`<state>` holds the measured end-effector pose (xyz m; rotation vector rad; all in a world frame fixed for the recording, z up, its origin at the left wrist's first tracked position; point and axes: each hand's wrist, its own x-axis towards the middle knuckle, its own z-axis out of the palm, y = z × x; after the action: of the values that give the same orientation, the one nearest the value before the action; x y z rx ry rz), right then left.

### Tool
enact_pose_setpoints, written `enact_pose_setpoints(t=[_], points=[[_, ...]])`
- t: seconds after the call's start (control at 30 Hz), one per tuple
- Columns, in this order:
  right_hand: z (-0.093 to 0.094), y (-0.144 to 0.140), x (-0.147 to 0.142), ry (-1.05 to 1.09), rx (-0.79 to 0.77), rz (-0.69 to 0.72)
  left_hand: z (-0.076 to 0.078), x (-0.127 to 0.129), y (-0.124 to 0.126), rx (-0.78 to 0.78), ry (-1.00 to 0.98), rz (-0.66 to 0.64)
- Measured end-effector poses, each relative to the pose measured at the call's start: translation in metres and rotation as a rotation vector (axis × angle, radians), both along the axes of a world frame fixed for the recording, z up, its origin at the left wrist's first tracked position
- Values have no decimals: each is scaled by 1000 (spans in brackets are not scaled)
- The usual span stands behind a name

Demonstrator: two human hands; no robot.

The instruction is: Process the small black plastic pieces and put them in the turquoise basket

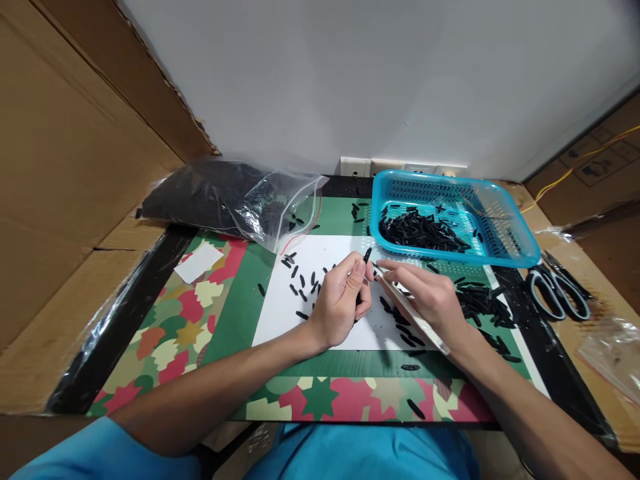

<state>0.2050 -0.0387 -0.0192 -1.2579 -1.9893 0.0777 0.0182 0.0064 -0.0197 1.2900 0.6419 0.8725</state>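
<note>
Carefully now, we work near the middle of the frame, where our left hand (345, 293) pinches a small black piece (367, 255) between thumb and curled fingers, its end standing up past the thumb. Our right hand (427, 290) closes round a slim pale tool (425, 325) that slants from lower right up towards that piece; whether its tip touches, we cannot tell. To do this well, we judge it best to keep only a short end exposed, so that the piece does not bend or slip, and to steer the tip clear of the left thumb. Small, light strokes seem safer than force. Working low above the white sheet (273, 327) should help us spot crumbs, though loose pieces (295, 271) lie scattered at centre left. More black pieces (425, 230) sit heaped in the blue basket (500, 259), upper right.
</note>
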Motion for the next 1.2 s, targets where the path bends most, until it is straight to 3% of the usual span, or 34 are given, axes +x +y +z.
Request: enact_pose_setpoints(t=[0.17,0.43,0.53,0.7,0.8,1.03,1.1,1.2], points=[[0,4,1,-253,-34,135,-2,0,-1,25,2,-3],[-6,10,-1,-318,29,194,1,0,-2,52,15,-20],[-6,9,-3,-214,26,164,2,-1,-2,60,21,-26],[4,3,-7,328,-82,71,4,-3,-3,68,45,-65],[9,2,-8,466,-137,101,6,-3,-4,84,65,-98],[11,3,-8,476,-112,76,6,-4,-5,92,56,-86],[11,3,-6,412,-41,75,4,-3,-4,78,45,-76],[13,4,-1,243,186,8,2,-2,-2,38,16,-68]])
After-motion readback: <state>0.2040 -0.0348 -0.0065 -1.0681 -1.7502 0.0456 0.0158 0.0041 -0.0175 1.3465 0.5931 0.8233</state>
